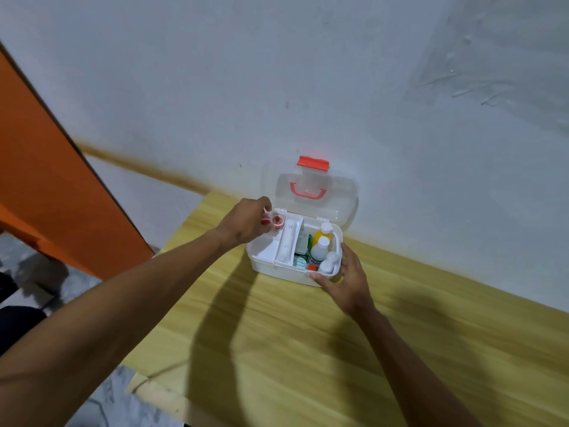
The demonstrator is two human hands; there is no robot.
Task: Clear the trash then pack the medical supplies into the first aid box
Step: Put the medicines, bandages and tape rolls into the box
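one first aid box [277, 271], white, stands open on a pale wooden table [277, 349], near its far edge. one clear lid [341, 192] is raised against the white wall [277, 72]; it carries one orange latch [313, 163] and one orange handle [308, 192].

contents counted:
- one white tray [264, 252] in the left half, holding one long white packet [288, 241]
- one yellow bottle [324, 237] with a white cap
- two white bottles [320, 248], upright, in the right half, in front of the yellow one
- one small red-capped item [312, 267] at the near wall
- green and teal packets [303, 246] between tray and bottles; number cannot be told

left hand [249, 220] is at the box's far left corner, fingertips pinching one small red and white roll [278, 222] over the tray's end. the hand covers that corner.

right hand [348, 278] rests on the near right corner, fingers spread, thumb along the front wall, the rest up the side wall.

one orange panel [46, 164] stands left of the table.
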